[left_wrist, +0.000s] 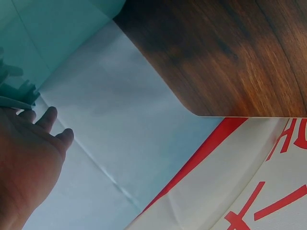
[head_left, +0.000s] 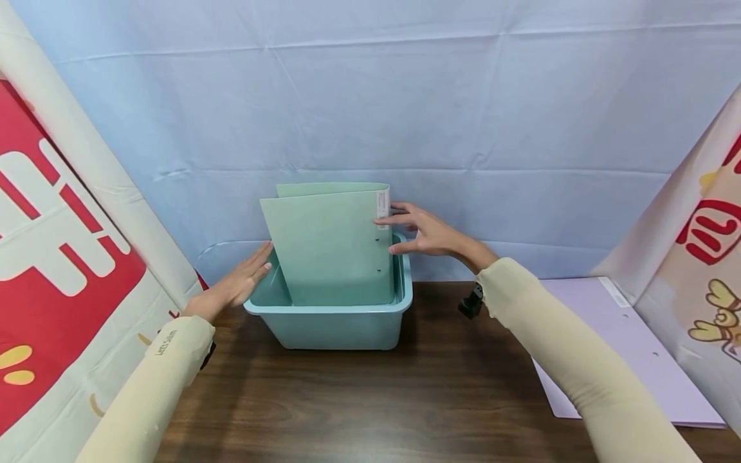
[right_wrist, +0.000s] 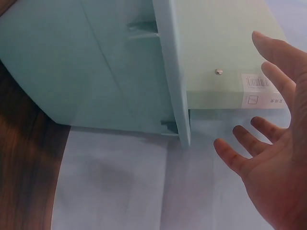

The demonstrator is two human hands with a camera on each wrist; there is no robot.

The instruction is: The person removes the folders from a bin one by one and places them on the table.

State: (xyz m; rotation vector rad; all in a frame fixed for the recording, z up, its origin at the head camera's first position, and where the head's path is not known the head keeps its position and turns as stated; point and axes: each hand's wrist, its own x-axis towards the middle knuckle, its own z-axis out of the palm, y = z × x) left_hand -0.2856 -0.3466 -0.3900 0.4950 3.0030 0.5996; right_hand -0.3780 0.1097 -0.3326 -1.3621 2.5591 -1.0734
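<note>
A light green file folder (head_left: pixel 327 251) stands upright in a teal plastic bin (head_left: pixel 336 329), its spine on the right and its covers slightly apart at the top left. A white barcode label (right_wrist: pixel 259 81) shows on the spine. My right hand (head_left: pixel 431 233) is beside that spine, fingers spread and loosely bent; in the right wrist view, a gap shows between the fingers and the folder. At the bin's left rim, my left hand (head_left: pixel 246 278) lies with its fingers extended against the side. The left wrist view shows this hand (left_wrist: pixel 31 158) near the rim, with some fingertips hidden.
On the right of the dark wooden table (head_left: pixel 347 402) lies a purple folder (head_left: pixel 631 347), partly covered by my right sleeve. Behind the bin hangs a pale blue cloth (head_left: pixel 370 116). Printed cloths (head_left: pixel 69 257) close off both sides.
</note>
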